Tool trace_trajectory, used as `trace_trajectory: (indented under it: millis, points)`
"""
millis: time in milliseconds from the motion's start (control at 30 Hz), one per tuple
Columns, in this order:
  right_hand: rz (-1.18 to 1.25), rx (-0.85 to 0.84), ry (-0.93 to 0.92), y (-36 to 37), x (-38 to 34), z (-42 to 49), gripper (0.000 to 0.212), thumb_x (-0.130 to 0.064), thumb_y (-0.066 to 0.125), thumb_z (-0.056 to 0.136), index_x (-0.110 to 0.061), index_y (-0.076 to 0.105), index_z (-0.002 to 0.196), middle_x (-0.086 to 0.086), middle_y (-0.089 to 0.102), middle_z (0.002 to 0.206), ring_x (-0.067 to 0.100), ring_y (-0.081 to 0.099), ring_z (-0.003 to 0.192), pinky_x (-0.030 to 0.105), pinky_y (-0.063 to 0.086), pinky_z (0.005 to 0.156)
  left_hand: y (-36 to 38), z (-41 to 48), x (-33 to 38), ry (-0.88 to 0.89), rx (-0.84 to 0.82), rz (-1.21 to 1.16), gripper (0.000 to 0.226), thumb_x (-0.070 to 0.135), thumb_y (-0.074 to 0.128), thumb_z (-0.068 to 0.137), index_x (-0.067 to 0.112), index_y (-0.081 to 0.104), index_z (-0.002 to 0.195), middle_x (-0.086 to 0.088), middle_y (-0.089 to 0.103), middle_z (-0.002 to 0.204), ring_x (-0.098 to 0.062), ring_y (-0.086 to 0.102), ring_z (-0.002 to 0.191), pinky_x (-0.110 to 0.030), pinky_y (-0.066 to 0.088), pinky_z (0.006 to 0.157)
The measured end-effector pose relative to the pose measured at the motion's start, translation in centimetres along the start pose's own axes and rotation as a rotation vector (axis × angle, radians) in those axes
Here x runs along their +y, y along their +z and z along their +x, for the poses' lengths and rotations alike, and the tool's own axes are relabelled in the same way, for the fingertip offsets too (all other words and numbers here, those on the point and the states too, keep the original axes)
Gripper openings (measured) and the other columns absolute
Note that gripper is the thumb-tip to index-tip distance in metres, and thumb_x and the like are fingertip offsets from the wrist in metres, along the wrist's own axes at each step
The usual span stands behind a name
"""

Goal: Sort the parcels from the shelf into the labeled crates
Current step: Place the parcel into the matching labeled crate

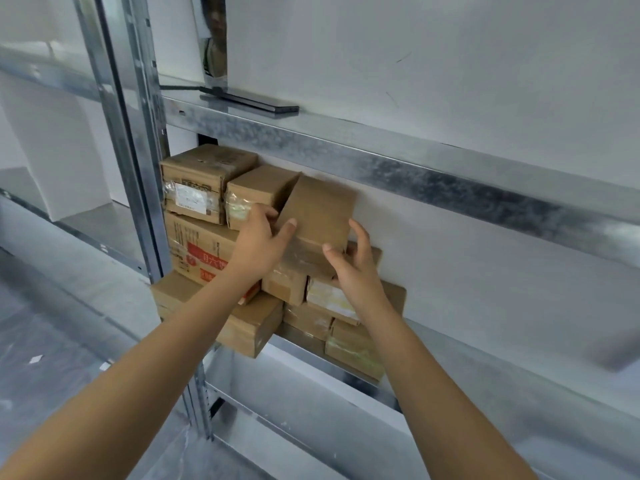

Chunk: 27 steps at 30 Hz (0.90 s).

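Leaning atop the shelf stack, the plain parcel points its long axis toward one o'clock; left hand pinches its eight-o'clock edge, right hand spreads wide at five o'clock.

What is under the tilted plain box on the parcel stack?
A clear-taped brown parcel, with more parcels stacked below on the shelf. The left hand and right hand hide where the tilted box rests.

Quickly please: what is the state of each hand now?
Left hand: gripping the tilted cardboard parcel.
Right hand: at the parcel's edge; grip cannot be told.
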State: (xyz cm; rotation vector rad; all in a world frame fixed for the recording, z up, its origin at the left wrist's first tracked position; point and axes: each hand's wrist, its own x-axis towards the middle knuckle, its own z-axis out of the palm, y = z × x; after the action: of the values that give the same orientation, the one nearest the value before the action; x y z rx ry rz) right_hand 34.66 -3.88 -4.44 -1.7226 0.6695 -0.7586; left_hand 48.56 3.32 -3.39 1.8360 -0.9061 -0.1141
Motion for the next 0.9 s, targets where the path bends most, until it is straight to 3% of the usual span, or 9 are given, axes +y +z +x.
trace_trajectory:
  millis: [100,200,367,467,533,633,733,800,900]
  points:
    - [0.031,0.055,-0.036,-0.8,-0.3,-1.6,0.056,-0.026,0.055,0.093,-0.033,0.023,0.139,-0.007,0.049,0.123,-0.004,0.052,0.099,0.02,0.047,0.087,-0.1,-0.3,-0.2,0.018,-0.09,-0.038,0.056,0.039,0.055,0.089,0.01,0.041,0.135,-0.006,0.05,0.125,-0.02,0.051,0.109,-0.034,0.044,0.093]
    - [0.036,0.101,0.002,-2.0,-0.7,-3.2,0.058,-0.028,0.054,0.093,-0.035,0.023,0.141,-0.011,0.044,0.121,0.003,0.05,0.104,0.032,0.045,0.099,0.1,-1.7,0.3,0.065,-0.245,-0.1,0.055,0.039,0.06,0.082,0.017,0.048,0.131,-0.005,0.057,0.122,-0.023,0.055,0.11,-0.043,0.046,0.096]
    - [0.027,0.172,0.072,-4.3,-0.2,-5.9,0.053,-0.039,0.053,0.092,-0.04,0.03,0.139,-0.01,0.045,0.131,0.015,0.046,0.121,0.046,0.041,0.104,1.3,-4.8,1.1,0.104,-0.299,-0.173,0.061,0.023,0.067,0.083,0.02,0.036,0.135,-0.002,0.045,0.131,-0.013,0.044,0.118,-0.024,0.038,0.098]
    - [0.103,0.198,0.07,-5.4,0.1,-7.6,0.038,-0.037,0.047,0.094,-0.04,0.039,0.131,-0.014,0.051,0.125,0.007,0.051,0.113,0.036,0.046,0.096,1.8,-6.5,1.6,0.135,-0.318,-0.224,0.057,0.013,0.068,0.082,0.017,0.037,0.129,0.005,0.047,0.12,-0.006,0.046,0.107,-0.003,0.037,0.076]
    - [0.153,0.219,0.074,-6.0,0.4,-8.5,0.031,-0.035,0.044,0.096,-0.035,0.045,0.127,-0.017,0.055,0.119,0.006,0.053,0.11,0.029,0.048,0.089,2.3,-7.5,1.5,0.146,-0.335,-0.253,0.057,0.006,0.067,0.082,0.016,0.035,0.128,0.007,0.047,0.116,-0.002,0.046,0.103,-0.004,0.039,0.074]
    - [0.196,0.233,0.119,-6.6,0.8,-9.3,0.03,-0.037,0.037,0.098,-0.027,0.049,0.124,-0.01,0.054,0.126,0.013,0.05,0.119,0.034,0.042,0.095,2.9,-8.3,0.8,0.137,-0.364,-0.272,0.066,-0.006,0.059,0.083,0.023,0.031,0.135,0.01,0.042,0.126,0.009,0.044,0.105,-0.008,0.042,0.083]
    - [0.259,0.241,0.18,-7.0,0.8,-9.7,0.042,-0.042,0.031,0.098,-0.017,0.056,0.121,-0.008,0.059,0.12,0.016,0.052,0.117,0.037,0.04,0.096,3.0,-9.3,0.7,0.108,-0.464,-0.421,0.073,-0.013,0.05,0.085,0.041,0.031,0.129,0.007,0.041,0.137,-0.006,0.044,0.123,-0.007,0.046,0.078]
    - [0.324,0.248,0.2,-7.3,0.7,-10.0,0.044,-0.044,0.03,0.097,-0.015,0.061,0.109,-0.009,0.063,0.108,0.015,0.057,0.107,0.036,0.044,0.086,2.8,-9.9,0.7,0.072,-0.494,-0.547,0.061,0.0,0.052,0.09,0.05,0.033,0.118,0.009,0.044,0.133,-0.01,0.048,0.12,-0.005,0.046,0.076]
    - [0.368,0.261,0.199,-7.6,0.7,-10.4,0.041,-0.045,0.029,0.096,-0.017,0.06,0.093,-0.007,0.063,0.101,0.018,0.058,0.104,0.035,0.047,0.079,2.6,-10.5,0.8,-0.017,-0.51,-0.664,0.032,0.049,0.045,0.092,0.053,0.034,0.121,0.02,0.045,0.129,-0.007,0.047,0.121,-0.012,0.048,0.085]
